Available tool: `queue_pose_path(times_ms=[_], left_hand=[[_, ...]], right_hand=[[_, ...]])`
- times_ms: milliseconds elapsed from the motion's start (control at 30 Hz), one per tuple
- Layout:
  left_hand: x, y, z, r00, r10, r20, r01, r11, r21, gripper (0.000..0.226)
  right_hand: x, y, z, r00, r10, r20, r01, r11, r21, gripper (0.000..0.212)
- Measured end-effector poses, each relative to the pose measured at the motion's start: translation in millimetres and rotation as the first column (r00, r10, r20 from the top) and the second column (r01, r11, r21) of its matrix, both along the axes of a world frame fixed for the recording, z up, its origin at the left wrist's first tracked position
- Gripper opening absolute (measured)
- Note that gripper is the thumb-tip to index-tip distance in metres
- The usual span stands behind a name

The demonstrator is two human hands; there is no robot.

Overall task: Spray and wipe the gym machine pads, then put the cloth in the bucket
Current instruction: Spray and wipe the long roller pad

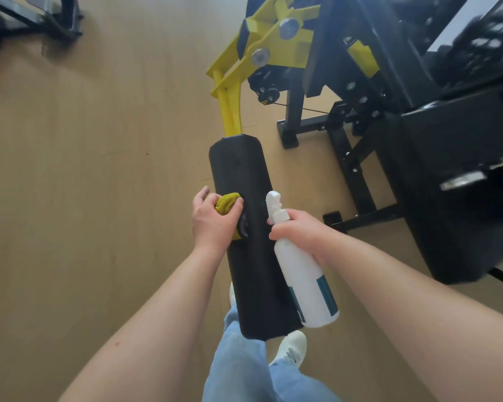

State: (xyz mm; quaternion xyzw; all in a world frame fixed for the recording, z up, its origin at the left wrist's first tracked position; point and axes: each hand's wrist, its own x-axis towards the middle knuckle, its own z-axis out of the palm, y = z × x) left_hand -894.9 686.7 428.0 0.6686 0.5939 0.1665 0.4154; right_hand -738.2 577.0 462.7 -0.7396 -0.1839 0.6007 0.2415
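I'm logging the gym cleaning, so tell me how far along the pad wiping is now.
Midway. No pad looks finished. In hand: the left hand holds the yellow cloth against the black roller pad, while the right hand grips the spray bottle beside it. Left: likely the black pad on the right, then dropping the cloth in the bucket, which is not in view.

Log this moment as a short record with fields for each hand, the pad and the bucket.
left hand: holds bunched yellow-green cloth against long black cylindrical pad
right hand: grips white plastic spray bottle at its neck
pad mount: yellow metal arm
bucket: not in view
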Motion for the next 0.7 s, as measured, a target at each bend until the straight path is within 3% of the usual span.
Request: queue_pose_path(times_ms=[100, 233, 400, 567, 700], left_hand=[[-5.5, -23.3, 5.3, 1.0, -0.006, -0.007, 0.006, 1.0, 0.012, 0.033], [-15.5, -57.2, 10.3, 1.0, -0.006, -0.027, 0.006, 1.0, -0.003, 0.032], [-17.2, -86.3, 22.4, 1.0, 0.019, -0.009, -0.019, 1.0, 0.007, 0.032], [-19.2, -110.2, 32.3, 1.0, 0.011, 0.013, -0.011, 1.0, 0.011, 0.031], [-25.7, -133.7, 30.8, 1.0, -0.019, -0.01, 0.019, 1.0, 0.015, 0.029]], right_hand=[[-5.7, -25.7, 1.3, 0.997, 0.035, 0.067, -0.035, 0.999, 0.003, 0.024], [-14.4, -60.7, 8.7, 0.998, 0.062, -0.013, -0.062, 0.998, -0.013, 0.023], [-30.4, -102.4, 8.3, 0.988, 0.133, 0.077, -0.132, 0.991, -0.011, 0.016], [-37.1, -134.4, 12.4, 0.979, 0.204, -0.019, -0.204, 0.978, -0.045, 0.025], [-42.4, -149.0, 12.2, 0.968, 0.251, 0.023, -0.25, 0.968, -0.035, 0.018]])
